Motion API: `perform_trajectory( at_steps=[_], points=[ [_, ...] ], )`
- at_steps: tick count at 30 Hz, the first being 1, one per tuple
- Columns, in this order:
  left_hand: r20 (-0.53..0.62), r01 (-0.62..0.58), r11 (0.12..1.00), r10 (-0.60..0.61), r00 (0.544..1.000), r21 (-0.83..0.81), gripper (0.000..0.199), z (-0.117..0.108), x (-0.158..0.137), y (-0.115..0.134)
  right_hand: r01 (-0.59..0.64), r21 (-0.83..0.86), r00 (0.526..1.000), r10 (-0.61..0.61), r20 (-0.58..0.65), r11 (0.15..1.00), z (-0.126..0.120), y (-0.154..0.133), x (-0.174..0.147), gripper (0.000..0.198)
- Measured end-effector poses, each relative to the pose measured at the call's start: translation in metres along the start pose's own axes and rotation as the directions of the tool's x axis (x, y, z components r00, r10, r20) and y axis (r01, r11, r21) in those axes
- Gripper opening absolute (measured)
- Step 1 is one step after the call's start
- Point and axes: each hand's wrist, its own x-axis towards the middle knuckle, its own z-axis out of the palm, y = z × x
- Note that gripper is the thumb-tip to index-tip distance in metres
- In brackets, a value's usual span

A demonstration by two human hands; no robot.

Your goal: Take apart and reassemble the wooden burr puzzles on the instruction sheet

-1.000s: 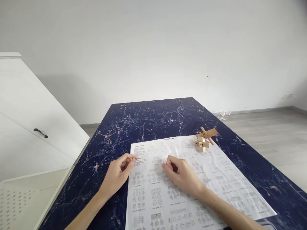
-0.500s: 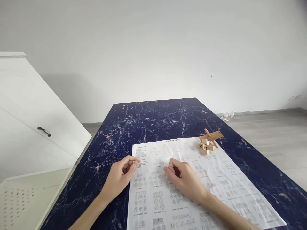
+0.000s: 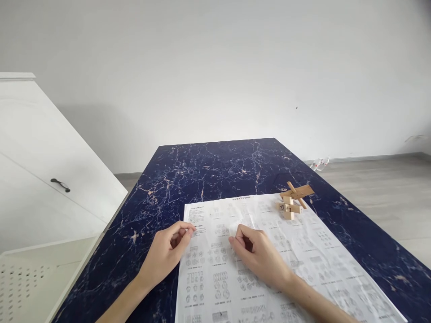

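A large white printed sheet (image 3: 235,264) with rows of small line drawings lies on the dark blue marbled table. My left hand (image 3: 168,246) rests at its left edge, fingers curled and thumb tip against the index finger, with nothing seen in them. Over the middle of the paper is my right hand (image 3: 257,251), loosely closed in a fist and showing no object. Beyond it, at the sheet's upper right corner, stands a wooden cross-shaped block assembly (image 3: 288,207). Right behind that, a flat wooden piece (image 3: 305,191) lies with a thin wooden stick (image 3: 293,188) across it.
The blue table (image 3: 218,166) stretches away toward a pale wall (image 3: 215,67). On the left is a white cabinet (image 3: 43,148) with a dark handle (image 3: 60,185), above a perforated light surface (image 3: 20,282). A clear plastic item (image 3: 319,163) shows past the table's right edge.
The view has shifted very slightly, with the paper and cabinet sitting a little differently in the picture. Both hands keep nearly the same pose, and the wooden pieces stay put.
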Motion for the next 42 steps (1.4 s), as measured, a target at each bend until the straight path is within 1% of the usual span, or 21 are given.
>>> perform_trajectory(
  at_steps=[9,15,21,24,27,31,34,39,42],
  points=[
    [0.019,-0.023,0.999,0.022,1.000,0.042,0.035,0.001,-0.001,-0.001,0.002,-0.021,1.000,-0.002,-0.010,1.000,0.001,0.001,0.001,0.039],
    [0.053,-0.053,0.996,0.049,0.997,0.073,0.033,0.003,-0.003,0.000,-0.007,-0.015,1.000,0.007,-0.002,1.000,0.002,0.001,0.000,0.039],
    [0.063,-0.132,0.980,0.124,0.990,0.147,0.026,0.005,-0.007,-0.003,0.000,-0.024,1.000,0.000,-0.004,1.000,0.003,0.004,0.000,0.038],
    [0.058,-0.179,0.972,0.172,0.983,0.151,0.022,0.005,-0.009,-0.008,-0.006,-0.024,1.000,0.006,-0.008,1.000,0.003,0.005,0.001,0.039],
    [0.027,-0.192,0.972,0.190,0.981,0.134,0.021,0.005,-0.010,-0.014,-0.018,-0.023,1.000,0.018,-0.007,1.000,0.004,0.006,0.002,0.039],
    [-0.016,-0.157,0.982,0.160,0.987,0.105,0.024,0.005,-0.009,-0.016,-0.006,-0.027,1.000,0.006,-0.002,1.000,0.003,0.004,0.001,0.038],
    [-0.047,-0.126,0.989,0.130,0.990,0.077,0.027,0.004,-0.009,-0.011,-0.014,-0.030,1.000,0.014,-0.003,0.999,0.003,0.003,0.001,0.038],
    [-0.142,-0.120,0.992,0.122,0.982,0.024,0.033,0.001,-0.007,0.000,-0.008,-0.022,1.000,0.007,-0.006,1.000,0.005,0.004,0.002,0.038],
    [-0.184,-0.075,0.997,0.073,0.980,-0.008,0.033,-0.002,-0.005,0.001,-0.002,-0.021,1.000,0.002,0.004,1.000,0.005,0.004,0.002,0.038]
  ],
)
